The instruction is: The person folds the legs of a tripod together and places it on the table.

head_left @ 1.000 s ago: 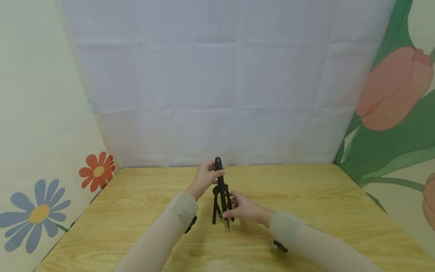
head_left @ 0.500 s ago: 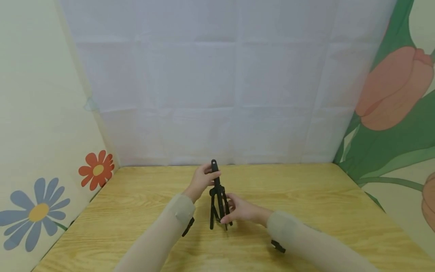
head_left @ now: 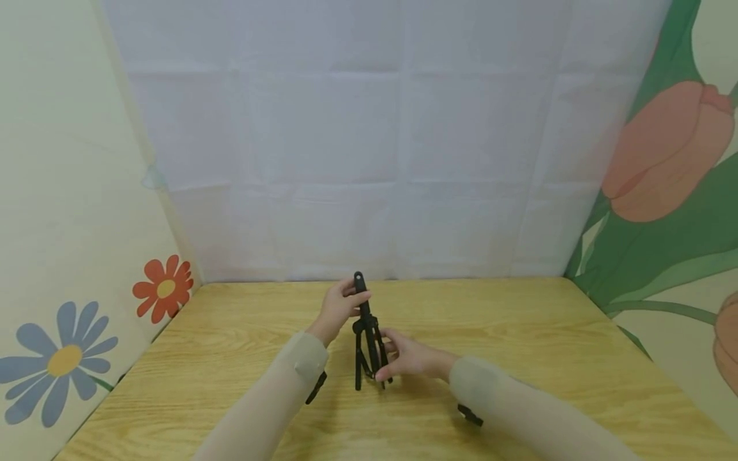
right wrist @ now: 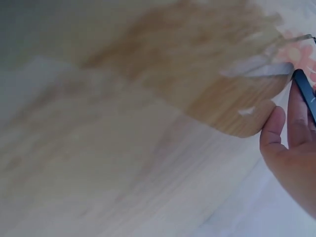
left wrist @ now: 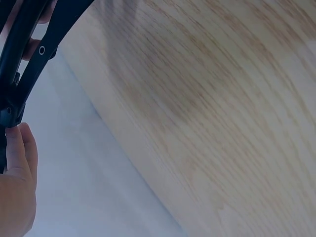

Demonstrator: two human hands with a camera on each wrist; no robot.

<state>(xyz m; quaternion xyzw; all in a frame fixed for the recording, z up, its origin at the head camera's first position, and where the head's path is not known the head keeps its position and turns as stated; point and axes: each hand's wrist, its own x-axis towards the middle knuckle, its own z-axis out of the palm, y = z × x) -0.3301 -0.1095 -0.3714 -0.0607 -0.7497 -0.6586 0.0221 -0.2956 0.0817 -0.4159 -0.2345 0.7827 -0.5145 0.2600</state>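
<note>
The upper post of the black tripod (head_left: 369, 336) is gripped by the left hand (head_left: 339, 307), at about 10 o'clock from its hub; the lower legs are held between thumb and fingers of the right hand (head_left: 410, 356), at about 4 o'clock. Which leg is pinched there cannot be told. Over the last second the tripod has been shifted slightly towards 7 o'clock, with both grips kept. No clear change is seen in the narrow spread of the legs, so a repositioning of the whole is judged likelier than a leg adjustment. The tripod is held over the middle of the wooden table (head_left: 490, 333); contact of its feet cannot be confirmed. At 12 o'clock, a white cloth (head_left: 369, 128) is hung.
</note>
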